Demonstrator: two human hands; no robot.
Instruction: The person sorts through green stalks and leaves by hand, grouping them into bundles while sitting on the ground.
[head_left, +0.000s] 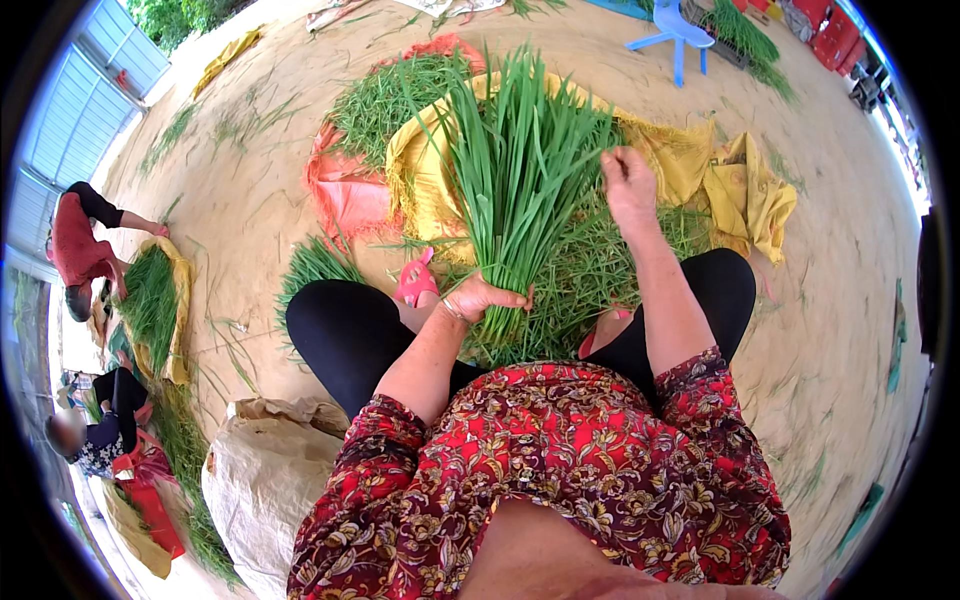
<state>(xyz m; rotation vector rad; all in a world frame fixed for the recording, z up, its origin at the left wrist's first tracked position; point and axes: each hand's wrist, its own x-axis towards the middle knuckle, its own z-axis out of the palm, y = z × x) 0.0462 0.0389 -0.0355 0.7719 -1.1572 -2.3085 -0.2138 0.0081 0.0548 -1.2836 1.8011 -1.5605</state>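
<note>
My left hand (484, 296) grips a thick bunch of long, flat green leaves, likely garlic chives (517, 172), near its pale stem ends. The leaves fan out away from me. To the right of their tips is my right hand (628, 180), thumb and fingers closed on what looks like the end of one leaf. Loose trimmed leaves (570, 300) cover the ground between my feet, beneath the bunch. Behind it lies a yellow woven sack (424, 172), partly hidden by the leaves. A smaller pile of chives (319, 266) rests beside my left knee.
Leaf scraps (397, 97) heap on a red woven sack (349, 184) farther out. A whitish sack (270, 480) stands close at my left. Two people work at far left, near a chive-filled yellow sack (180, 315). A blue plastic stool (679, 34) stands ahead to the right.
</note>
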